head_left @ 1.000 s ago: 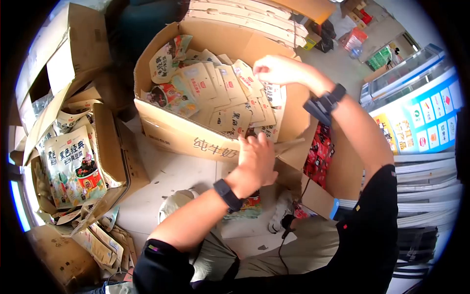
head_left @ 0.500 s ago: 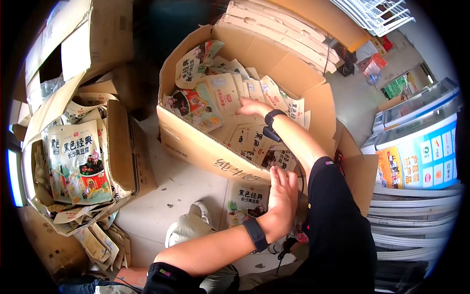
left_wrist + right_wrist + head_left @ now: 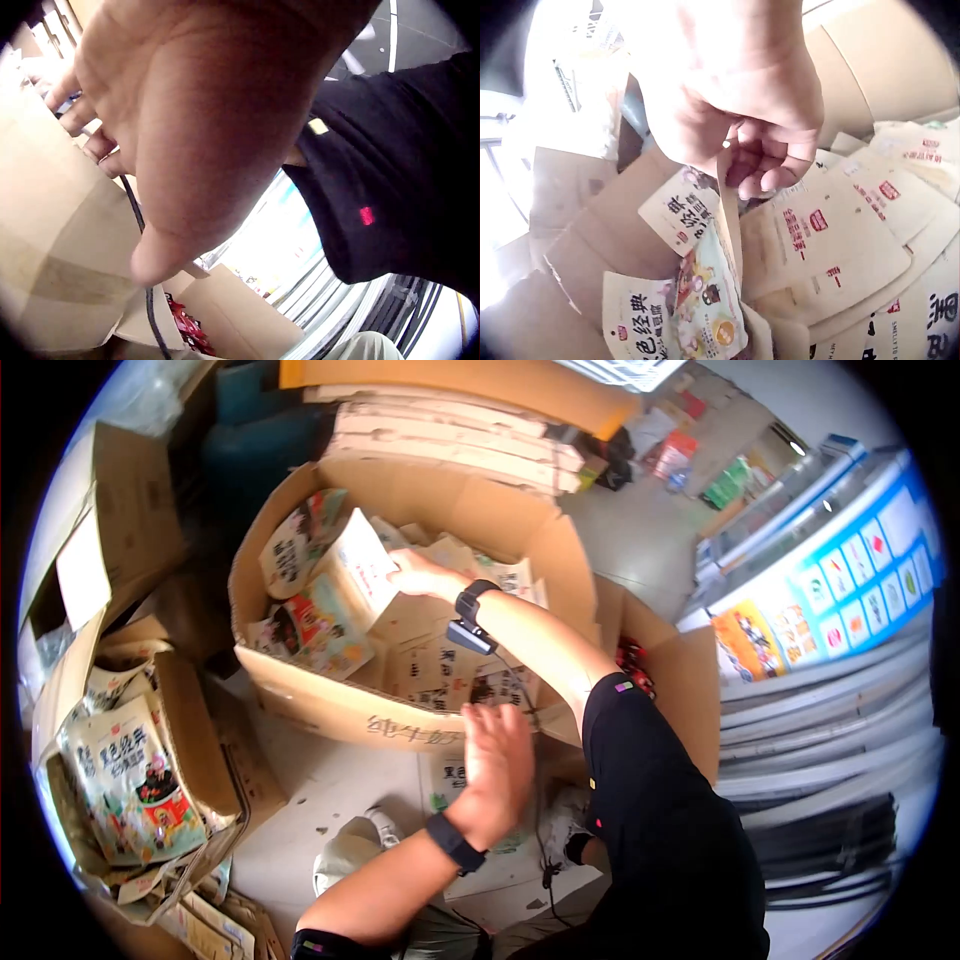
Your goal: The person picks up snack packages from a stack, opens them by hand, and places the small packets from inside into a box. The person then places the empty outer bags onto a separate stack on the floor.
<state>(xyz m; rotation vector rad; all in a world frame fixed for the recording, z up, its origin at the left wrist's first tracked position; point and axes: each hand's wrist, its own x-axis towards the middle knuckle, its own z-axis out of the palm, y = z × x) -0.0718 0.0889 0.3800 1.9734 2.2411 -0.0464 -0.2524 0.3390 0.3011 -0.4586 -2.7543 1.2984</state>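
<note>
My right hand [image 3: 425,575] is closed in a pinch on the edge of a pale pouch [image 3: 362,570], inside the big carton [image 3: 330,712]. My thumb tip is hidden behind the hand in the right wrist view, and the pouch shows there edge-on, so its printing is hard to read; from above, its lit face is washed out, with only blurred red marks. It stands tilted up over the other pouches [image 3: 415,665], near the carton's far left part.

My left hand [image 3: 497,765] is open, fingers extended and a little apart, fingertips at the carton's near rim. How hard they press I can't tell; in the left wrist view my palm covers most of the work, and the fingers are partly cut off by the rim.

The other pouches lie overlapping, flat and matt like paper, tan or printed with colourful pictures, their corners rounded. The carton is plain brown cardboard, angular, with dark handwriting on its near wall, blurred here. On the floor just before it, a printed pouch [image 3: 452,785] is partly hidden by my left hand. Left of the carton stands a smaller box [image 3: 205,750] of upright pouches. To its right, an open box [image 3: 690,690] shows shiny red packets [image 3: 635,660], mostly hidden by the cardboard and my sleeve.
</note>
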